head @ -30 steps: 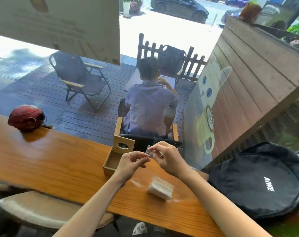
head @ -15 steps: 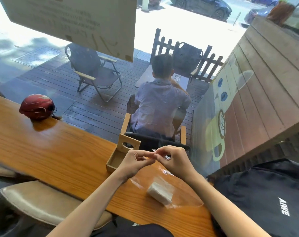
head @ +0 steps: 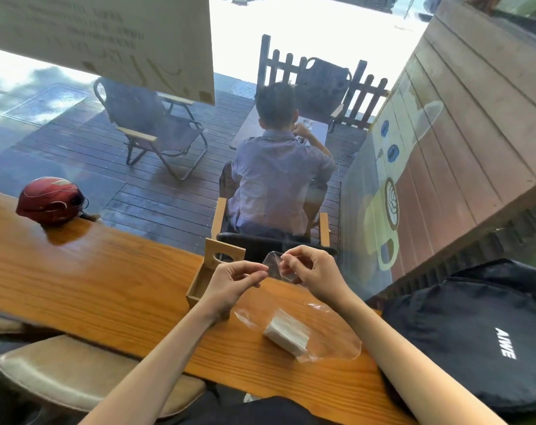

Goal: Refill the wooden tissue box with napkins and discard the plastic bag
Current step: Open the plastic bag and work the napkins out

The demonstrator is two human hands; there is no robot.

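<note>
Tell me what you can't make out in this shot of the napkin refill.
All from the head view:
- Inside of the wooden tissue box: the left hand covers most of it, so its contents are hidden.
- Plastic bag: clear film, so its edges and opening are hard to trace.
- Napkins: too blurred to count.
- Film scrap at the right hand: whether it joins the bag is unclear.
- Black bag: cut off by the right edge.

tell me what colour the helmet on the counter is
Red, with thin pale line markings: the helmet, head view.
</note>
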